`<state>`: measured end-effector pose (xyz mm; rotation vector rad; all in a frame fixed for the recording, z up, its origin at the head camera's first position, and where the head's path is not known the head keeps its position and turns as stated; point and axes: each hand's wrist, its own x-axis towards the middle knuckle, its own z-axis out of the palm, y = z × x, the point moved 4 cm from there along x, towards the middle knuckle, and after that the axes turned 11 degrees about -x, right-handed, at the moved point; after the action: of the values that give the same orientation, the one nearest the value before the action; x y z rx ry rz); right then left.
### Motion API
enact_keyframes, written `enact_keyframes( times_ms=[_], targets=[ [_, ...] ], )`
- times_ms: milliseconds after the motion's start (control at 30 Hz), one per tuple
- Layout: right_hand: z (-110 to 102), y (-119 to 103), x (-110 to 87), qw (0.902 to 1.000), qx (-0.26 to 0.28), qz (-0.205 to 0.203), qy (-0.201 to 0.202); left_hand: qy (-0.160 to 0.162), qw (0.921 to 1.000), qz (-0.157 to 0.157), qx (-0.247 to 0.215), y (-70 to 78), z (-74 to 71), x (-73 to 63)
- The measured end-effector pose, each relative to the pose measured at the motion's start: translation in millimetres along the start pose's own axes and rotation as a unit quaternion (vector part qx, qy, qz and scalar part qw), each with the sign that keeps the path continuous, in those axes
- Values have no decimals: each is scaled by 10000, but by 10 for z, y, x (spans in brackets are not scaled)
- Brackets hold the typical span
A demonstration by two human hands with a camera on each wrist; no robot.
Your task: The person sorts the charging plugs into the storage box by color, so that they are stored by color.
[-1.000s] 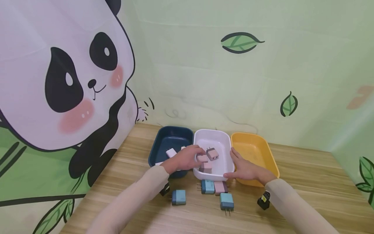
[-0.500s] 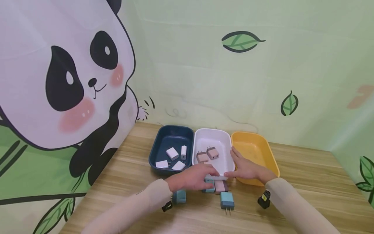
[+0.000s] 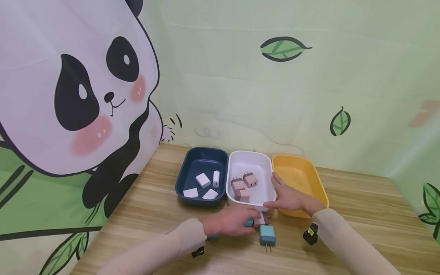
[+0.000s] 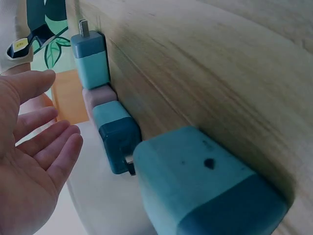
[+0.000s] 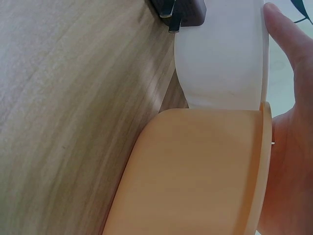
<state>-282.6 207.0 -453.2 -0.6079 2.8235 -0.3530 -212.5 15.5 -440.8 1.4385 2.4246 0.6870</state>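
Note:
My left hand [image 3: 231,220] hovers over the wall chargers in front of the white tray [image 3: 261,168], fingers relaxed and holding nothing. Beneath and beside it are a pink charger [image 3: 260,219] and a two-tone blue charger [image 3: 267,235], plus two more blue ones partly covered by the hand. The left wrist view shows one blue charger [image 4: 205,181] large in front, with the row of others beyond the fingertips. My right hand [image 3: 292,199] rests across the adjoining rims of the white and yellow trays, its thumb at the white tray's front corner.
Three pink-and-brown chargers [image 3: 243,195] lie in the white tray. The navy tray [image 3: 203,156] to its left holds several white chargers [image 3: 203,180]. The yellow tray [image 3: 298,170] adjoins on the right. All stand on a wooden table [image 3: 364,214] before a printed backdrop.
My left hand has let go of a pink charger in the white tray and drawn back toward me, over the chargers on the table. The right hand has stayed in place.

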Motion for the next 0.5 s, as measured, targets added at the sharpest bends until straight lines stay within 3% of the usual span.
enact_keyframes(
  times_ms=[500],
  targets=[
    [-2,-3,-7,10000,-15,-5,-9,-59,9997,-251,16,-87,62,136]
  ],
)
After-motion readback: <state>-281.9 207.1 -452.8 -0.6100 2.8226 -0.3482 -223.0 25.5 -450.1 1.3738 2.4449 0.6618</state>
